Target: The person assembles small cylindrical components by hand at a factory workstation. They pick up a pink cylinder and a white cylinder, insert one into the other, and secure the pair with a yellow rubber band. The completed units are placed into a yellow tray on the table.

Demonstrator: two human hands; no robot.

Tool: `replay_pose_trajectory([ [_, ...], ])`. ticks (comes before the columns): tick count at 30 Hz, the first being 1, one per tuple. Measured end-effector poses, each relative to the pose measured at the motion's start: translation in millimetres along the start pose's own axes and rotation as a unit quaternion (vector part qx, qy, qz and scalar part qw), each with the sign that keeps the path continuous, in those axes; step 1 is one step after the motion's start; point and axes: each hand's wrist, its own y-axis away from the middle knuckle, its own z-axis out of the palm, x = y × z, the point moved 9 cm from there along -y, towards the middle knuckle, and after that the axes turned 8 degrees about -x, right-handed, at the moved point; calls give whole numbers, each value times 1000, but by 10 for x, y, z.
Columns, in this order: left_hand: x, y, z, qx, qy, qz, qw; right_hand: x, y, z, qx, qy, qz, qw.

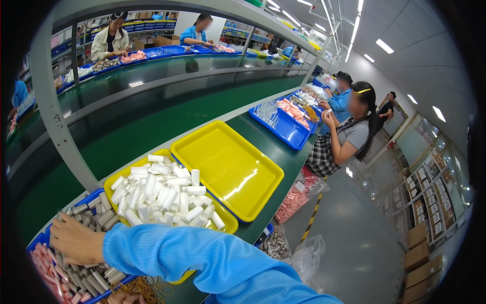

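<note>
An empty yellow tray (228, 167) sits beside seated co-workers (349, 131).

A hand (76, 238) rests in the near-left tray (38, 240) of grey tubes (101, 219); right of it a tray (229, 223) heaped with white tubes (162, 195); beyond that, an empty tray (228, 167).

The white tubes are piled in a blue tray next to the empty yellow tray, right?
Not quite. The head view shows the white tubes piled in a yellow tray, not a blue one. It does sit next to the empty yellow tray.
</note>
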Motion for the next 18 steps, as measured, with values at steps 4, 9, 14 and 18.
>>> replay_pose_trajectory([
  [4,11,26,-5,8,-11,1,1000,-69,37,-139,17,5,-13,1000],
  [9,89,5,-60,20,-26,29,999,-109,113,-220,60,31,-32,997],
  [14,117,31,-71,30,-43,66,996,-64,152,-189,-8,-6,-17,1000],
  [18,131,35,-76,33,-35,81,996,-44,179,-197,-5,-17,-18,1000],
])
